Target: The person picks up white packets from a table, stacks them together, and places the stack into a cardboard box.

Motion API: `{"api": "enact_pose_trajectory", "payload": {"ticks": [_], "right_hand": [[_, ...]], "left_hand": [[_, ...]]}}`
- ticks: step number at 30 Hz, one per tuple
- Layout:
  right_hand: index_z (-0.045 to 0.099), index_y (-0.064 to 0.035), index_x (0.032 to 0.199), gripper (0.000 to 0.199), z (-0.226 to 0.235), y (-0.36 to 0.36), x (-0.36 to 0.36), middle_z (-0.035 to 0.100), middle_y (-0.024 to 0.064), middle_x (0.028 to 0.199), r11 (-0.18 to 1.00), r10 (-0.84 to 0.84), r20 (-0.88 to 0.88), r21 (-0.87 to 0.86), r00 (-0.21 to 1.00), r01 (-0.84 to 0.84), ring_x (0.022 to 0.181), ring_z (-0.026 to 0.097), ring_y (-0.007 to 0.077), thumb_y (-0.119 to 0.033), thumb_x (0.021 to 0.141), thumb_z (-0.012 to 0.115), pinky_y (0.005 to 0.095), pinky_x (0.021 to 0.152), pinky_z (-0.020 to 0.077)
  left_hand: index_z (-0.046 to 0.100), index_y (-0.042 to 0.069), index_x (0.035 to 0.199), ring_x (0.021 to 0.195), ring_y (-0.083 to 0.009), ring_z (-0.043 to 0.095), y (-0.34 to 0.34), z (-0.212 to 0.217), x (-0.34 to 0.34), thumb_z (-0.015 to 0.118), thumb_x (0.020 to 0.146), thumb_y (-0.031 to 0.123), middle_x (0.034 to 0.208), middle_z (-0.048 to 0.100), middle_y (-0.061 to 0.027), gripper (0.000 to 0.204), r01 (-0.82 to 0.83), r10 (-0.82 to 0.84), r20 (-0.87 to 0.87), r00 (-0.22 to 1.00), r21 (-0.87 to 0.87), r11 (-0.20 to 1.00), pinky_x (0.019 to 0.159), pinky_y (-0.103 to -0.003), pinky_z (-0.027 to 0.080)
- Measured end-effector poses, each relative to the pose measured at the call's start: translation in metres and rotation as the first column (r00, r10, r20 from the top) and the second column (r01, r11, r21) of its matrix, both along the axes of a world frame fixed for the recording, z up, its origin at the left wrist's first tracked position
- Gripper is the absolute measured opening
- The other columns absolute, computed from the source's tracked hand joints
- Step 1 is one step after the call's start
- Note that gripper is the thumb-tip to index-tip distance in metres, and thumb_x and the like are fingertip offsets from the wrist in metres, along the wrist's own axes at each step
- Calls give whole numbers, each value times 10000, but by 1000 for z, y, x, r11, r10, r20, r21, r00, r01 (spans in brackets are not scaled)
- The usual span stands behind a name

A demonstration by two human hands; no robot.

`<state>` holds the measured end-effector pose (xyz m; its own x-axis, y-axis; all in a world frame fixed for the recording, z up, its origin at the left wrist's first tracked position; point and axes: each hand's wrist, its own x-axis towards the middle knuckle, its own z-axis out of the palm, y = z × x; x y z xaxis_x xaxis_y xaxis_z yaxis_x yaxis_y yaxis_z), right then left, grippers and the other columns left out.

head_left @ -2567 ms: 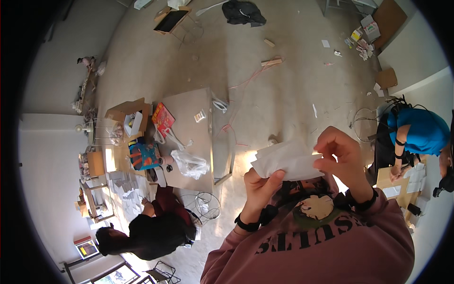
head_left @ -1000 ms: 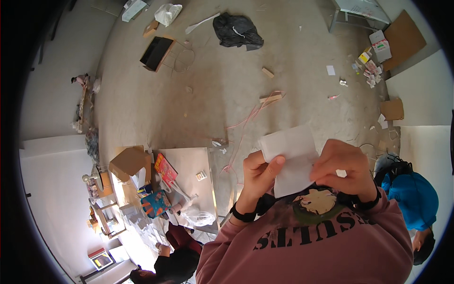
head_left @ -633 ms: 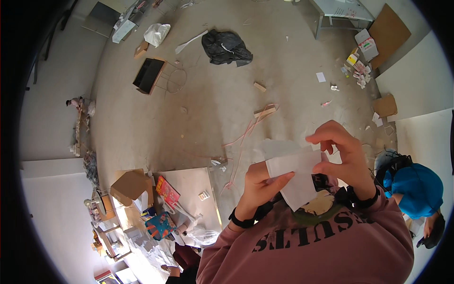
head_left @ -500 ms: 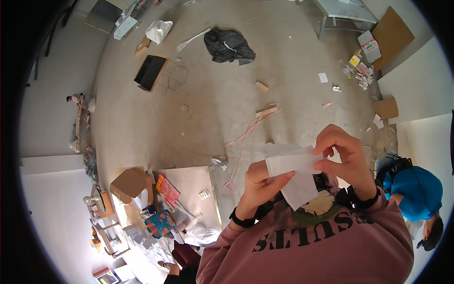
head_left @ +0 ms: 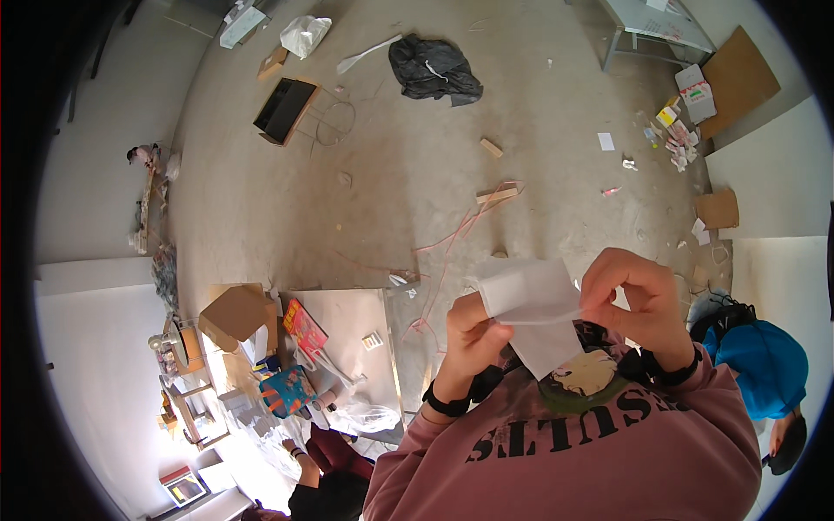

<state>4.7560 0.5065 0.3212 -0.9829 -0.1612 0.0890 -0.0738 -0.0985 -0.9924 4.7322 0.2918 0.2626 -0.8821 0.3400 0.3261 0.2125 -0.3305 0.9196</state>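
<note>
In front of my chest I hold a thin white sheet (head_left: 527, 289), folded across the middle, its lower part hanging down before my pink sweatshirt. It looks like paper or tissue; I cannot tell which. My left hand (head_left: 472, 337) is closed on its left edge, the thumb near the fold and the other fingers partly hidden behind it. With thumb and fingertips, my right hand (head_left: 638, 300) pinches the sheet's right end at the fold. Dark bands circle both wrists.
At the lower left, a table (head_left: 347, 317) bears a red booklet (head_left: 304, 326), a blue patterned bag (head_left: 287, 391) and an open carton (head_left: 233, 314). One person (head_left: 330, 486) is beside it; another, in blue (head_left: 761, 363), is at right. Wood pieces (head_left: 497, 194) and a black bag (head_left: 434, 71) lie on the floor.
My right hand has shifted slightly down and closed its pinch at the sheet's fold. My left thumb has drawn back to the left. The sheet's upper part stands higher.
</note>
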Motion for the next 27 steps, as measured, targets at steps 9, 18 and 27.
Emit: {"api": "enact_pose_trajectory", "payload": {"ticks": [9,18,27], "right_hand": [[613,-52,850,144,5,16,6,587,13,838,957,258,71,-153,964,-245,624,462,57,7,723,645,198,546,323],[646,-72,856,165,-13,28,8,573,-5,823,993,118,25,-1,993,-118,654,473,51,-37,702,695,192,530,338],[633,-5,740,147,-21,69,20,575,15,770,962,4,-24,-271,1000,-10,660,496,91,-140,796,629,238,586,386]], "left_hand": [[614,-62,941,748,-166,605,8,12,9,593,840,131,835,641,-120,218,9,1,66,998,-146,989,634,-250,449],[618,-53,1024,858,-253,627,27,21,3,669,752,154,992,622,-193,346,207,-225,-101,969,-161,965,712,-302,494],[649,-63,886,794,-277,619,42,12,4,273,840,668,862,641,-216,823,84,-73,55,996,-231,969,707,-342,493]]}}
